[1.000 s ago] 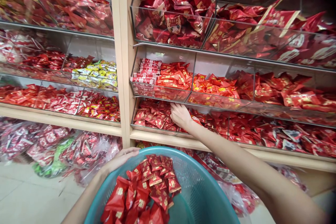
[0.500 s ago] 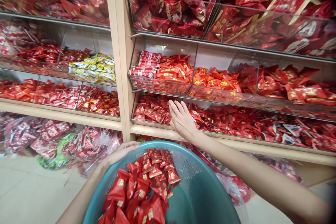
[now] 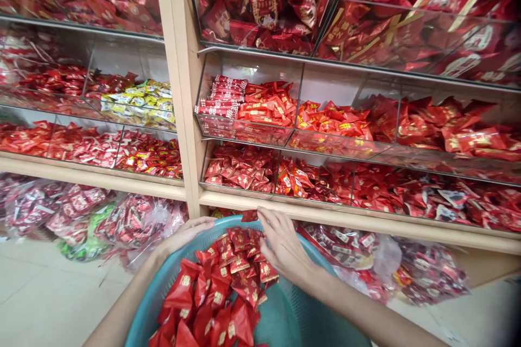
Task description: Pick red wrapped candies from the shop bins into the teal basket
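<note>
1. Head view: our left hand (image 3: 189,234) holds the rim of a teal plastic basket (image 3: 281,312), where red, gold-printed packets (image 3: 217,298) lie heaped.
2. Our right hand (image 3: 283,246) curves over the basket; a dark red packet (image 3: 249,216) touches its fingertips, but we cannot tell whether they pinch it.

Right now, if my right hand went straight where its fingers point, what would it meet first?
Probably the wooden shelf edge, beyond the basket rim. Depth is unclear, so your right hand might brush the rim first.
</note>
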{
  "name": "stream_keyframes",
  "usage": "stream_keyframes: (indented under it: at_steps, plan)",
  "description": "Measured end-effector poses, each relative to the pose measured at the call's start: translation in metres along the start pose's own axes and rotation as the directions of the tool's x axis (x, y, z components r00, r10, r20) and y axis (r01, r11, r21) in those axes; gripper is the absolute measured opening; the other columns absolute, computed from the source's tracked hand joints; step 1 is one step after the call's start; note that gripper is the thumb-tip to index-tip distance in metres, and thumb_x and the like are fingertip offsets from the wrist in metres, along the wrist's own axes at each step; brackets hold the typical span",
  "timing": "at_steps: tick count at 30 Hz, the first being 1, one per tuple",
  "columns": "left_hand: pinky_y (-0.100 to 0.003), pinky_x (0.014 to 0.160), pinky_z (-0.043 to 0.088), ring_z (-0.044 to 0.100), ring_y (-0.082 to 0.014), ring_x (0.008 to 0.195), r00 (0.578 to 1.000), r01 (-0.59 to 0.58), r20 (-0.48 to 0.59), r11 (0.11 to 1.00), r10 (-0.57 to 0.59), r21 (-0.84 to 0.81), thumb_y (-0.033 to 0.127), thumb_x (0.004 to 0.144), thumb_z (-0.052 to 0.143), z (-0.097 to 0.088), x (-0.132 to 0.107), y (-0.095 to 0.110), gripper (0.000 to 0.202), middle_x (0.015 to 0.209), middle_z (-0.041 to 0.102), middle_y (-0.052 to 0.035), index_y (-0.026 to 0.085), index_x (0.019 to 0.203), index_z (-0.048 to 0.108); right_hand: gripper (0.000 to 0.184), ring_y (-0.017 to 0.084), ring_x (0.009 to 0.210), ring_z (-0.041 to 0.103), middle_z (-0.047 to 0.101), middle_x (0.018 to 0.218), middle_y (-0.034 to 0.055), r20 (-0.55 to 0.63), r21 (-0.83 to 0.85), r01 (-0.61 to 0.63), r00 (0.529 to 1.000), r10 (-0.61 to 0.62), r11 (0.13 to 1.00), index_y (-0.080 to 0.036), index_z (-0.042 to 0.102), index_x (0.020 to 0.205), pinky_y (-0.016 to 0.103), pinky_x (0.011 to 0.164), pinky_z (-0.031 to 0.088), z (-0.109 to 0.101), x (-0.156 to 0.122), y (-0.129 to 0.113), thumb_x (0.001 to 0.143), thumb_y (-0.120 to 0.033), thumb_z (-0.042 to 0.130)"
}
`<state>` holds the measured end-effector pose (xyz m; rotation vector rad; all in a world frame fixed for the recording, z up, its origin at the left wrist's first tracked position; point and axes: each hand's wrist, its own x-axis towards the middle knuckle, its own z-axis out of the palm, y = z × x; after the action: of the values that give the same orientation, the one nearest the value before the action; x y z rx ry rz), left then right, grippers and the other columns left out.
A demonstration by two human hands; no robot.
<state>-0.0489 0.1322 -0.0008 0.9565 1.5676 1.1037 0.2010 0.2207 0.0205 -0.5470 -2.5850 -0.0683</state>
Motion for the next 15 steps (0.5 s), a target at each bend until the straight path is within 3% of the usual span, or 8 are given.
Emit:
stream_keyframes:
  at_steps: [3,15]
  plan:
    - [-0.039,0.092,0.041,0.058,-0.0293,0.099,0.991,-0.068,0.113,0.997,0.071,-0.027,0.043,0.069,0.06,-0.001,0.001,-0.002,0.032,0.098,0.07,-0.0023,0.023,0.094,0.067,0.053,0.023,0.117,0.034,0.039,0.134,0.0119,0.036,0.041,-0.05,0.998,0.049,0.998,-0.011,0.034,0.132,0.044,0.1,0.03,0.013,-0.006,0.001,0.08,-0.017,0.041]
    - [-0.035,0.089,0.044,0.059,-0.0273,0.099,0.994,-0.091,0.066,0.996,0.091,-0.014,0.043,0.072,0.058,0.001,-0.001,0.001,0.035,0.103,0.069,-0.0016,0.026,0.101,0.066,0.053,0.023,0.116,0.035,0.037,0.136,0.0086,0.181,0.077,-0.103,0.98,0.087,0.992,-0.015,0.035,0.132,0.04,0.1,0.03,0.024,-0.02,0.007,0.081,-0.024,0.045]
